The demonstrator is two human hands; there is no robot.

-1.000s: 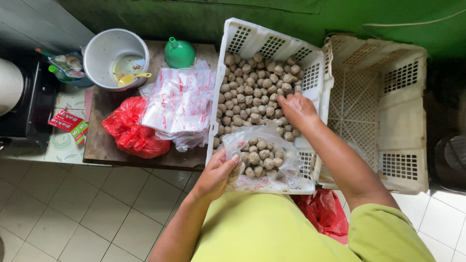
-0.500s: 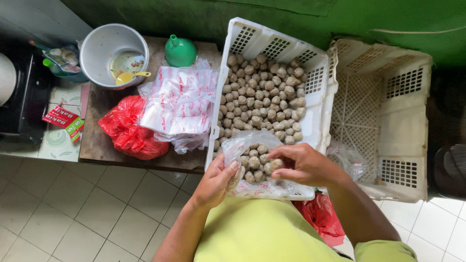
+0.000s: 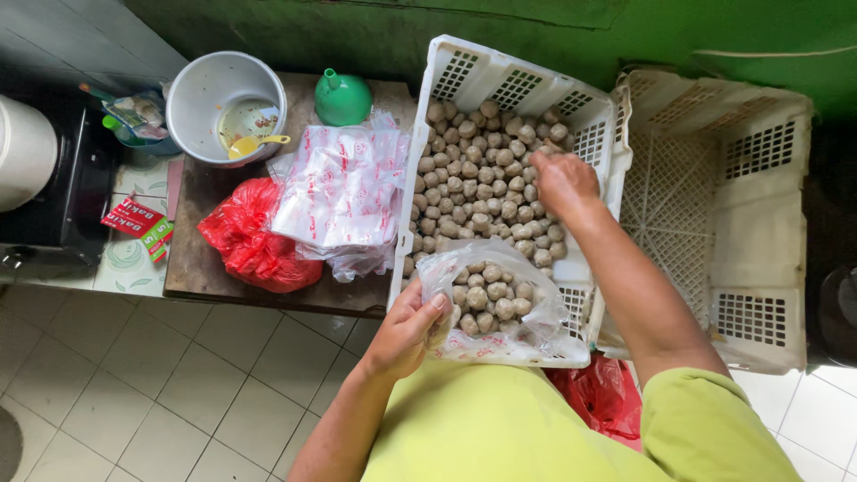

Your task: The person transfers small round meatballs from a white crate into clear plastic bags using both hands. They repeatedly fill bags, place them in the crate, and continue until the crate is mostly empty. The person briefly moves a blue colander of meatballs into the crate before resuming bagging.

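While the left hand (image 3: 406, 332) grips the near-left edge of a clear plastic bag (image 3: 500, 303), the right hand (image 3: 564, 183) reaches down into the white perforated crate (image 3: 500, 85) that sits in the middle of the scene. The left thumb and fingers are clenched on the bag's plastic and hold its mouth open. The bag is partly filled with brown meatballs and rests on the near rim of the crate, just in front of the person's yellow-green shirt (image 3: 500, 428).

The right hand lies palm down on the loose meatballs (image 3: 473, 178) at the right side of the crate, fingers curled among them. Whether it has any clasped cannot be told, since the fingertips are hidden.

The crate is roughly half filled, with the meatballs piled from the far wall to the near end. A second white crate (image 3: 714, 214) stands touching it on the right and holds no meatballs.

To the left of the filled crate, a dark wooden board (image 3: 201, 259) carries these items:
- a stack of printed clear bags (image 3: 344, 192), just beside the crate;
- a red plastic bag (image 3: 254, 241), near left of the stack;
- a green funnel (image 3: 343, 96), at the far edge;
- a white bucket (image 3: 223, 103) with a yellow scoop (image 3: 254, 145) inside, at the far left.

Another red bag (image 3: 603, 397) lies on the tiled floor (image 3: 134, 384) under the right forearm.
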